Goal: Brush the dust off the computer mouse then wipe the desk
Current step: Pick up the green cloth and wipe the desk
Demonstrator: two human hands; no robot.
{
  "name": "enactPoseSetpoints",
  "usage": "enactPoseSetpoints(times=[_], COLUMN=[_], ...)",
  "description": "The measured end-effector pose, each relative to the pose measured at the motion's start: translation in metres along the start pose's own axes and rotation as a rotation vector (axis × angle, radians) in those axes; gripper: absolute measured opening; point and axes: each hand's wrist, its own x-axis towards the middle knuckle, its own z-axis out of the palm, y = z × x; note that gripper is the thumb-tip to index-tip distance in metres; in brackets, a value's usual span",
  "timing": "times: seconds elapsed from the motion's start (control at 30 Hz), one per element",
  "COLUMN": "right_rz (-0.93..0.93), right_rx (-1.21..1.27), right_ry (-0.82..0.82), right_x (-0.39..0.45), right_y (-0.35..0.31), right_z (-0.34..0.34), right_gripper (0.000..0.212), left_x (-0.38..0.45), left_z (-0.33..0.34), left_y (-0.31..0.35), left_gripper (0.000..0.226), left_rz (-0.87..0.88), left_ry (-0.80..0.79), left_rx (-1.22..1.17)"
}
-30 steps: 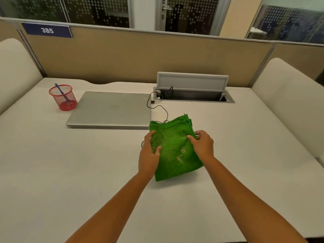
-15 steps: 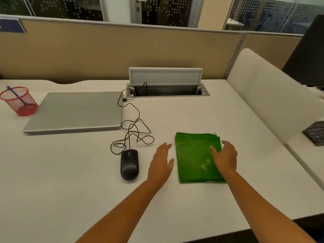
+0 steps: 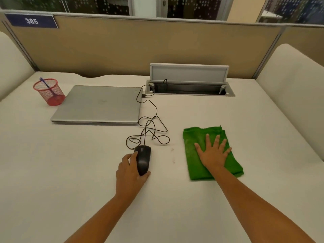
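Since half a second ago my left hand (image 3: 131, 172) has crossed to the computer mouse (image 3: 143, 159) and now curls round its left side and rear, thumb hooked at the near right edge — my fingertips on the far flank are hidden behind the black shell. My right hand (image 3: 213, 154) has slid from the edge of the green cloth (image 3: 196, 171) onto its middle and lies flat there, fingers spread and straight, pressing it to the desk (image 3: 70, 172); it grasps nothing.

Just right of the mouse, between my two hands, a few small specks (image 3: 172, 150) mark the desk; they are too small to identify. Beyond my left hand the mouse's cable (image 3: 152, 130) loops in a tangle and runs up to the right edge of the closed laptop (image 3: 98, 104). Beyond my right hand the cable box (image 3: 190, 89) stands with its lid raised; its inside is dark. Far off to the left of my left hand a red mesh cup (image 3: 48, 92) holds a blue-handled thing, its lower end blurred by the mesh. My forearms are cut off by the bottom of the view.
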Motion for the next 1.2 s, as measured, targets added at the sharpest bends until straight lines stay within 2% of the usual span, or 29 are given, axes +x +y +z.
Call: enactPoseSetpoints(times=[0.2,0.3,0.4,0.53,0.63,0.83,1.0,1.2], right_rz=[-0.273,-0.411,-0.496,-0.584,-0.652,-0.683,-0.634,-0.659], right_rx=[-0.073,-0.08,-0.083,-0.094,-0.091,-0.084,-0.021,-0.065], right_ry=[-0.018,-0.023,-0.017,-0.026,-0.032,-0.039,-0.029,-0.034], right_x=[0.006,-0.004,-0.015,-0.029,-0.053,-0.121,-0.186,-0.274], right_y=[-0.022,-0.034,-0.039,-0.043,-0.047,-0.063,-0.083,-0.115], right_z=[0.009,0.013,0.016,0.019,0.023,0.035,0.047,0.05], right_gripper=[0.069,0.078,0.089,0.072,0.062,0.061,0.065,0.058], left_x=[0.022,0.03,0.023,0.001,-0.013,-0.038,-0.059,-0.095], left_z=[-0.003,-0.007,-0.015,-0.019,-0.021,-0.029,-0.041,-0.073], left_y=[0.001,-0.004,-0.015,-0.026,-0.028,-0.029,-0.045,-0.085], left_gripper=[0.091,0.098,0.084,0.066,0.061,0.056,0.053,0.048], left_rz=[-0.05,-0.07,-0.144,-0.216,-0.245,-0.215,-0.169,-0.178], left_ry=[0.001,-0.039,-0.033,0.064,0.058,-0.003,-0.071,-0.063], left_rx=[-0.047,-0.179,-0.431,-0.535,-0.591,-0.61,-0.564,-0.514])
